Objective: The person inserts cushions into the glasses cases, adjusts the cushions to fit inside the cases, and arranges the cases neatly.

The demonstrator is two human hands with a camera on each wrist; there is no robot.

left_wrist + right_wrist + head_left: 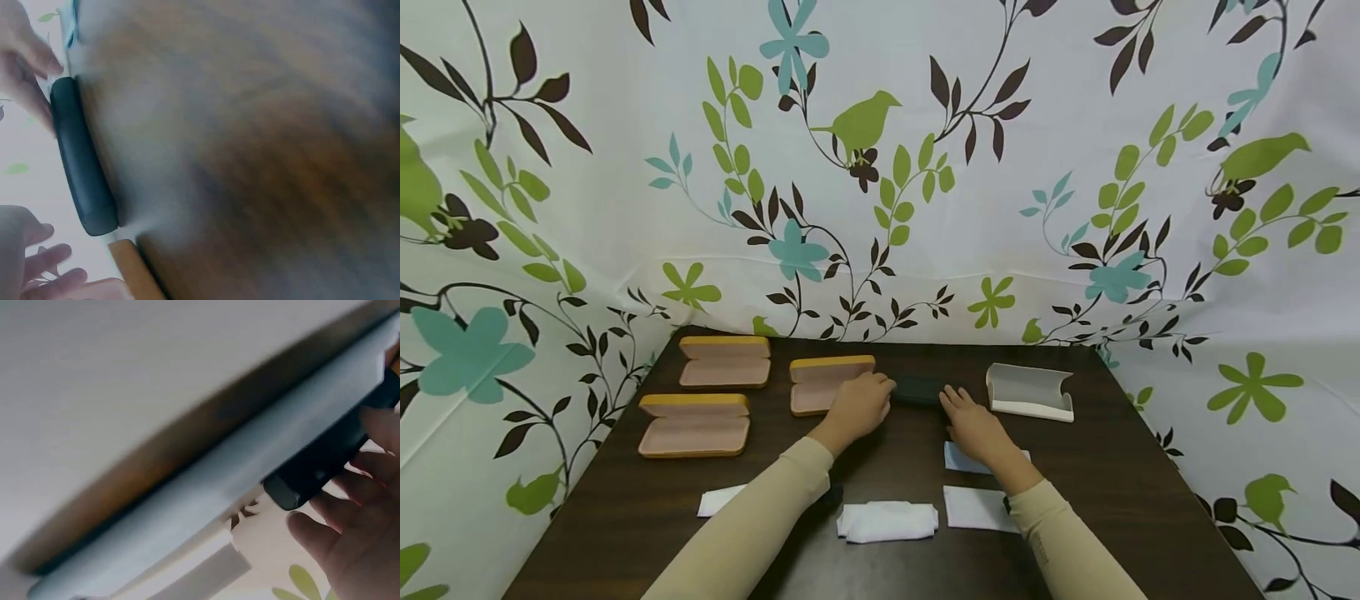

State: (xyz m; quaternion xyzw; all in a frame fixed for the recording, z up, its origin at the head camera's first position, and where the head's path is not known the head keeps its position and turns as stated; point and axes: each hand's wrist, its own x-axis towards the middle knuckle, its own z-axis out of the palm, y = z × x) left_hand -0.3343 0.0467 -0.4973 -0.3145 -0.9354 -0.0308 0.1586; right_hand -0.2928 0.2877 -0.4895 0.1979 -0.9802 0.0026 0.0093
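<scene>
A closed dark green glasses case (917,390) lies near the table's back edge, between my two hands. My left hand (862,402) is at its left end, in front of an opened yellow glasses case (820,398) with a pink lining. In the left wrist view, the left fingers (53,275) are loosely spread below the end of the dark case. My right hand (973,425) reaches to the other end, fingers extended at its edge. In the right wrist view, a fingertip (378,425) overlaps the dark case (331,447). An opened white case (1030,396) stands right of it.
Two more opened yellow cases, one at the back left (726,367) and one nearer (696,429), stand on the dark table (880,467). Folded white cloths (887,522) and a light blue cloth (964,460) lie toward the front, partly under my sleeves. A patterned curtain (910,250) hangs behind.
</scene>
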